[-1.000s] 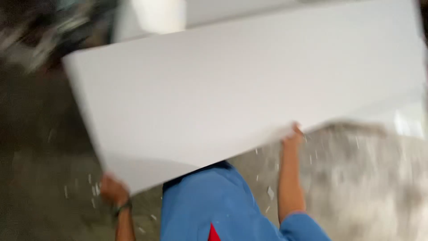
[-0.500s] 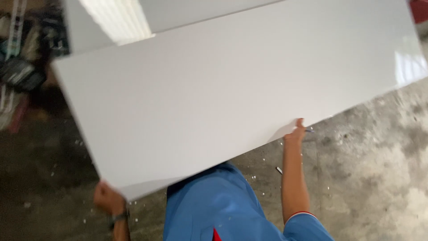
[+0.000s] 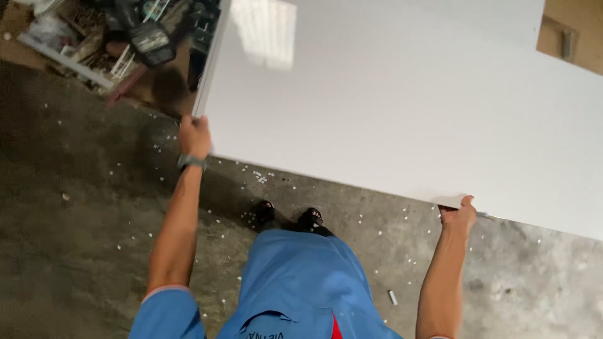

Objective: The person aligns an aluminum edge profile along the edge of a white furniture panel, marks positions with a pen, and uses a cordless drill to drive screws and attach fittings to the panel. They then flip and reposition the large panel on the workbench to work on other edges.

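Note:
A large glossy white panel [image 3: 402,107] fills the upper right of the head view, held flat above the floor. My left hand [image 3: 194,136] grips its near left corner, with a watch on the wrist. My right hand [image 3: 460,213] grips the panel's near long edge further right, thumb on top. Both arms are stretched forward. My blue clothes and dark shoes [image 3: 287,217] show below the panel.
The floor [image 3: 81,232] is rough grey concrete strewn with small white specks. A heap of dark tools and scrap [image 3: 135,44] lies at the upper left. A small pale piece [image 3: 392,297] lies on the floor near my right arm. A brown surface [image 3: 575,34] shows at the upper right.
The panel has swung away from my body and up in view, uncovering my feet and the floor. My left hand now holds the corner higher up; the right hand keeps its edge.

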